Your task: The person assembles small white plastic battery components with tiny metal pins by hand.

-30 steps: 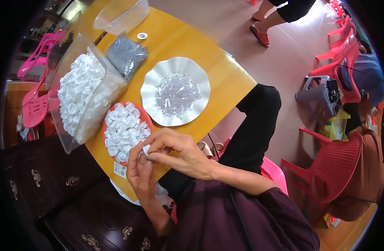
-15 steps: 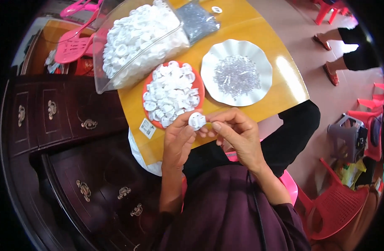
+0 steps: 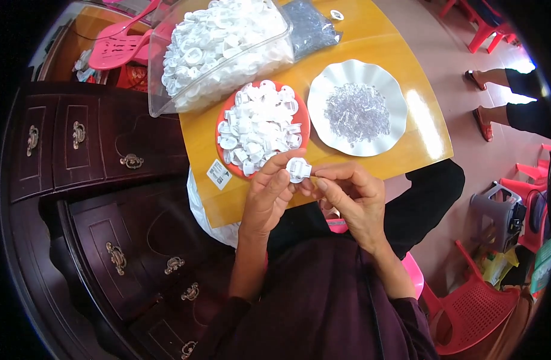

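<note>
My left hand (image 3: 265, 203) pinches a small round white plastic part (image 3: 297, 170) between thumb and fingers, over the table's near edge. At its right side, my right hand (image 3: 360, 201) is closed in a pinch of thumb and forefinger, the fingertips right beside the part. A thin, pin-like piece (image 3: 313, 176) shows between those fingertips and the part; its exact kind is too small to make out. Just beyond my hands, a red-orange plate (image 3: 306, 114) bears a heap of similar white parts. To its right, a scalloped white plate (image 3: 395, 114) holds many tiny clear pieces.
A clear plastic bin (image 3: 158, 90) full of white parts stands at the far left, beside a bag of dark grey pieces (image 3: 311, 33). A printed label (image 3: 219, 174) lies near the table's left edge. Dark wooden drawers (image 3: 101, 135) flank the left; a person's legs (image 3: 497, 114) show at right.
The whole view has shifted, so table and plates sit further right. My right fingertips are closer to the white part, and less of the thin piece shows. Both hands keep their pinch.
</note>
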A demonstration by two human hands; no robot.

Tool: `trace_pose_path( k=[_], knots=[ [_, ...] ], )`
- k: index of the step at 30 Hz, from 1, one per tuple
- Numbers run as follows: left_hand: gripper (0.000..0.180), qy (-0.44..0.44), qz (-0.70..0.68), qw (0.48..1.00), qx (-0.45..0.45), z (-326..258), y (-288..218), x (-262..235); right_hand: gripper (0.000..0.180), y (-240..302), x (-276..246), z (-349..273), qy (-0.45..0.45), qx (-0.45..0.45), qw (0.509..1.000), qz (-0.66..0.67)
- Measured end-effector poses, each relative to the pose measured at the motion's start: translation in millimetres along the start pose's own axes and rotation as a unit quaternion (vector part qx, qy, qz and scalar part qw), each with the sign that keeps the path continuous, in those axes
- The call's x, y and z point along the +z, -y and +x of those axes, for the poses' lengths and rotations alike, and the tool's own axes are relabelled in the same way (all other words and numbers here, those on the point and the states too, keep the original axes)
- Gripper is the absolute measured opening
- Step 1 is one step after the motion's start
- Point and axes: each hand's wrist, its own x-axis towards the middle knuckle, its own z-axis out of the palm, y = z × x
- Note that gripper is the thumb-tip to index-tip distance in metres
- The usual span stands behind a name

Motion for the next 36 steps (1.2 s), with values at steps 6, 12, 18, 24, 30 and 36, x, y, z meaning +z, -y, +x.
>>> trace_pose_path(
  k=[6,12,18,24,30,36],
  knots=[
    [0.046,-0.009,-0.001,1.0,-0.005,0.1,-0.3,0.5,0.013,3.7,1.9,1.1,0.004,-0.022,0.999,-0.035],
    [0.047,-0.017,-0.015,1.0,-0.012,0.1,0.1,-0.2,0.013,5.9,3.0,0.6,0.003,-0.047,0.996,-0.078],
    [0.046,-0.008,-0.021,0.999,-0.024,0.6,0.9,-0.3,0.011,7.0,0.8,0.6,-0.001,-0.058,0.99,-0.126],
    [0.045,-0.003,-0.012,0.999,-0.035,2.5,0.1,0.4,0.011,7.6,-2.1,-0.2,0.001,-0.09,0.983,-0.157],
    [0.043,0.011,0.01,0.999,-0.047,3.8,-3.2,-0.4,0.012,9.3,-3.7,-0.8,-0.004,-0.074,0.984,-0.161],
    [0.04,0.007,0.044,0.997,-0.06,4.8,-6.5,2.1,0.014,9.2,-9.4,2.4,-0.002,-0.153,0.963,-0.224]
  ],
)
